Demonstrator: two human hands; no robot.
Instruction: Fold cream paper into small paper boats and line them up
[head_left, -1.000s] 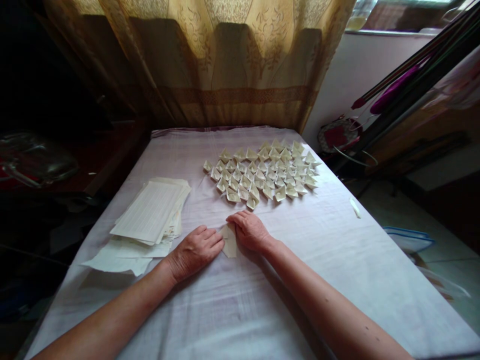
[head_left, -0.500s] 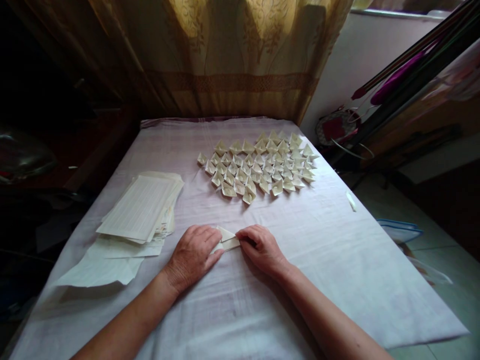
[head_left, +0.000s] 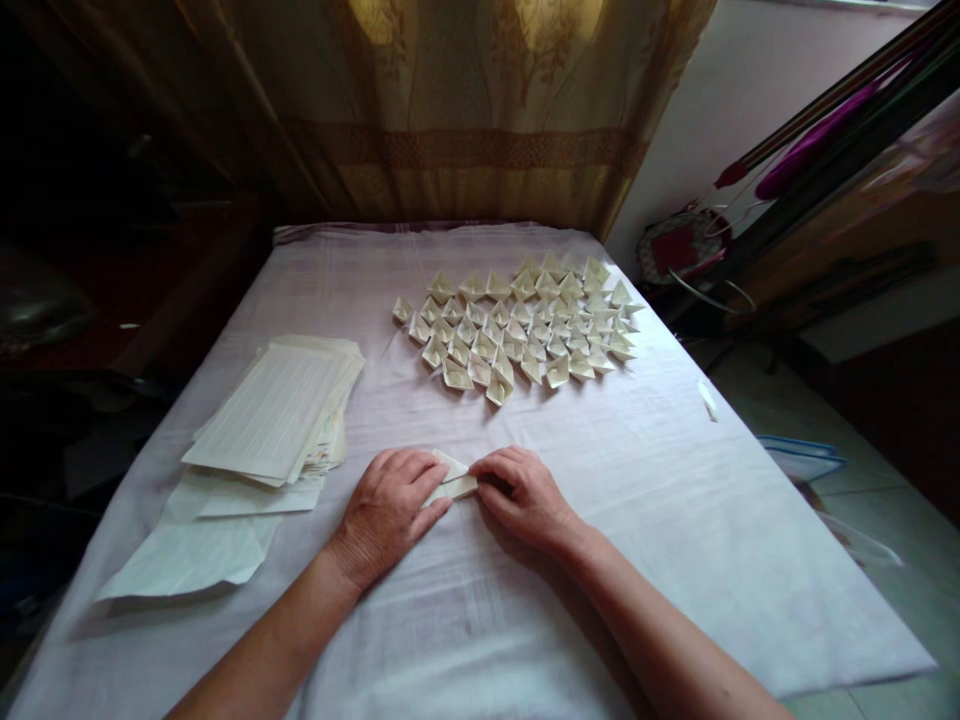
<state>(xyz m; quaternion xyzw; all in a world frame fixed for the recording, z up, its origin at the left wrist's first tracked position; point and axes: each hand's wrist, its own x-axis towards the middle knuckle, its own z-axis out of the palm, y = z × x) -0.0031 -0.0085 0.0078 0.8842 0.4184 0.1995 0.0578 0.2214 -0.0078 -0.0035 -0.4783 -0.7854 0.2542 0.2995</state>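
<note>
A small piece of folded paper with a triangular flap lies on the cloth between my two hands. Over its left end rests my left hand, fingers on top and thumb along the near edge, closed on it. The right corner sits in a pinch between the thumb and fingers of my right hand; the fingertips are partly hidden. Beyond my hands, many folded paper boats stand close together in rows. Left of my left hand is a stack of paper sheets, the top ones printed with lines.
A pale cloth covers the table. One loose sheet juts from under the stack toward the front left. A small white scrap lies by the right edge. A patterned curtain hangs behind the table.
The whole view has shifted slightly, with the curtain higher in it. Both hands keep nearly the same hold on the folded paper; its shape looks almost unchanged.
</note>
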